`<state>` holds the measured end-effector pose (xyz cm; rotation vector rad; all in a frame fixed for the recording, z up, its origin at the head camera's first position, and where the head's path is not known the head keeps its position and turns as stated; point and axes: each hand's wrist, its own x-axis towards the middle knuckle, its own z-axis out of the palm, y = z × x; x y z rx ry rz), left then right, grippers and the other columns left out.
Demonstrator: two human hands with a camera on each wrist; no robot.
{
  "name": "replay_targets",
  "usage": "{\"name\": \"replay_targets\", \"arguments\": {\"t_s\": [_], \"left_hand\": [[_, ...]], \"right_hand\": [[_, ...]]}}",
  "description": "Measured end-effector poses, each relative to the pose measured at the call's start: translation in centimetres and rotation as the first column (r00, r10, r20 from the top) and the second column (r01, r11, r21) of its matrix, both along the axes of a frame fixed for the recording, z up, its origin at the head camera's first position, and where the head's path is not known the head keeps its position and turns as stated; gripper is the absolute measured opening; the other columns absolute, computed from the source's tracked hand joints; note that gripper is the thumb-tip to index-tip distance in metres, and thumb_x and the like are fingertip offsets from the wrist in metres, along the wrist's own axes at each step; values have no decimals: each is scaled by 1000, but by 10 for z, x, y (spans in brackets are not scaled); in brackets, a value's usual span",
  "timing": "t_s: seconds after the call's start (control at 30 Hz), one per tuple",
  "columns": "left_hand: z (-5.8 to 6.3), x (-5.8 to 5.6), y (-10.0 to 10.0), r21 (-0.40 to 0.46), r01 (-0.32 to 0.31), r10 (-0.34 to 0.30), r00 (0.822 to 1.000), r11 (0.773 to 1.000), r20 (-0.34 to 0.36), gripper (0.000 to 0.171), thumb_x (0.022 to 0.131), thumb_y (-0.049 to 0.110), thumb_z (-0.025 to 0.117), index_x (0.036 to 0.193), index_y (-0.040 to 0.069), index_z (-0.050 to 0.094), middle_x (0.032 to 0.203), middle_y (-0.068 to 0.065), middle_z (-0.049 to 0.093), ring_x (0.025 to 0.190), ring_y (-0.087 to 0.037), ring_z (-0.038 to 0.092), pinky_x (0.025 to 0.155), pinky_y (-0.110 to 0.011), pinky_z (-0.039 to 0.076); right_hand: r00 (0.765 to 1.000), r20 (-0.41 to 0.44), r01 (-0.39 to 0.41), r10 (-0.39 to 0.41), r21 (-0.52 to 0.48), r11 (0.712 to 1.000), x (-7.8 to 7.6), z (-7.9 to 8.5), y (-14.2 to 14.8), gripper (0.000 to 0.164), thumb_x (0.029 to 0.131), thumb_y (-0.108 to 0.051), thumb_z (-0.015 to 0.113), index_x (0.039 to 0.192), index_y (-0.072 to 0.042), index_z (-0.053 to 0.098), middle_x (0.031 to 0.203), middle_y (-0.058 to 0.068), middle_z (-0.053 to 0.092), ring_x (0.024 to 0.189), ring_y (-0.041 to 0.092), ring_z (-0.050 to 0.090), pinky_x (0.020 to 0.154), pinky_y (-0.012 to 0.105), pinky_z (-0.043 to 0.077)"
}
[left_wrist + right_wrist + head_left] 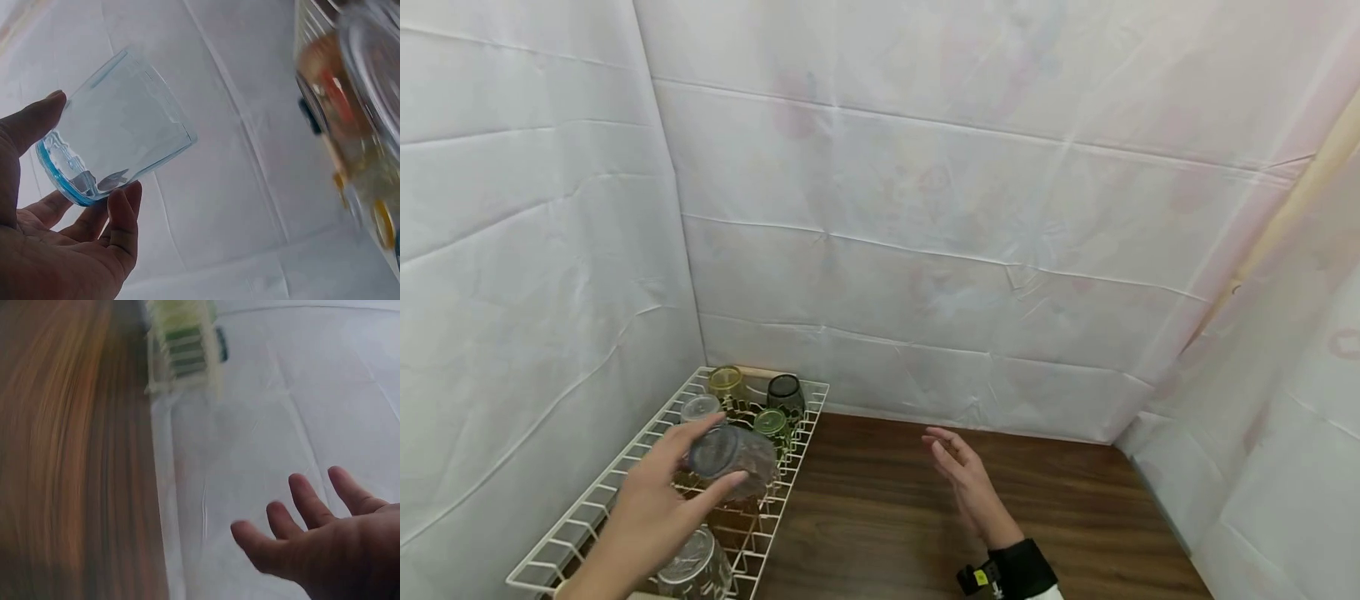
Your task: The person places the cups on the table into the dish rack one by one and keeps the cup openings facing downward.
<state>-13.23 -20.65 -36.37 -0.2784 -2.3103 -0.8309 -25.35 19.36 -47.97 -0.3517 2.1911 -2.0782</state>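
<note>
My left hand (pixel 651 504) holds a clear drinking glass (pixel 747 461) between thumb and fingers, above a white wire rack (pixel 818 414). The glass is tilted. In the left wrist view, the thumb and fingers of the left hand (pixel 75 250) grip the glass (pixel 128 119) around its bluish base, and its mouth points away from the palm. My right hand (pixel 976 492) hovers over the brown wooden table, apart from the rack. Nothing is in the right hand (pixel 331 544), whose fingers are spread and relaxed in the right wrist view.
Several glasses stand upside down on the rack: a yellow one (pixel 726 382), a dark grey one (pixel 786 392), a green one (pixel 771 423), and clear ones, one at the front (pixel 692 560). The wooden table (pixel 865 517) lies right of the rack. White sheeting (pixel 880 292) encloses the back and sides.
</note>
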Motion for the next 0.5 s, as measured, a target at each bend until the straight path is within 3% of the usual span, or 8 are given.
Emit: {"name": "replay_targets", "arguments": {"t_s": [0.07, 0.17, 0.23, 0.33, 0.43, 0.5], "left_hand": [[0, 7, -15, 18, -44, 43, 999, 999, 7, 82, 71, 20, 101, 145, 22, 65, 119, -3, 72, 85, 7, 52, 67, -12, 42], [-3, 19, -39, 31, -135, 131, 985, 990, 112, 81, 76, 27, 98, 149, 25, 62, 118, -7, 71, 82, 12, 46, 59, -16, 39], [-8, 27, -56, 31, -197, 188, 963, 980, 192, 80, 79, 32, 96, 151, 25, 60, 115, -7, 70, 82, 15, 44, 56, -18, 40], [-22, 37, -81, 58, -282, 254, 922, 958, 291, 80, 82, 37, 94, 153, 22, 58, 111, 17, 67, 82, 20, 44, 58, -16, 41], [-37, 44, -99, 114, -370, 312, 883, 922, 350, 87, 83, 38, 94, 157, 15, 54, 120, 7, 73, 83, 28, 37, 60, -9, 39], [-45, 47, -108, 127, -418, 338, 851, 900, 403, 94, 84, 40, 92, 161, 11, 47, 135, -10, 73, 85, 33, 31, 61, -6, 37]], "right_hand": [[998, -31, 66, -63, 102, 993, -3, -2, 5, 48, 112, -36, 56, 155, -15, 51, 158, 18, 53, 151, 41, 47, 121, 63, 43], [989, -55, 142, -134, 187, 972, -7, -3, 13, 50, 109, -40, 61, 155, -22, 53, 158, 16, 53, 148, 40, 49, 113, 59, 49], [984, -52, 179, -172, 206, 962, -8, -5, 18, 51, 108, -43, 62, 155, -23, 52, 160, 16, 52, 150, 41, 47, 113, 59, 49], [975, -38, 221, -218, 218, 951, -8, -9, 26, 55, 109, -48, 59, 156, -22, 51, 162, 16, 49, 155, 42, 40, 116, 64, 45], [967, -17, 251, -254, 215, 944, -7, -14, 35, 58, 110, -52, 56, 157, -19, 50, 165, 16, 46, 156, 41, 38, 120, 67, 40], [962, -2, 269, -275, 202, 942, -5, -16, 40, 60, 110, -54, 54, 157, -17, 49, 165, 17, 45, 155, 41, 38, 121, 68, 38]]}}
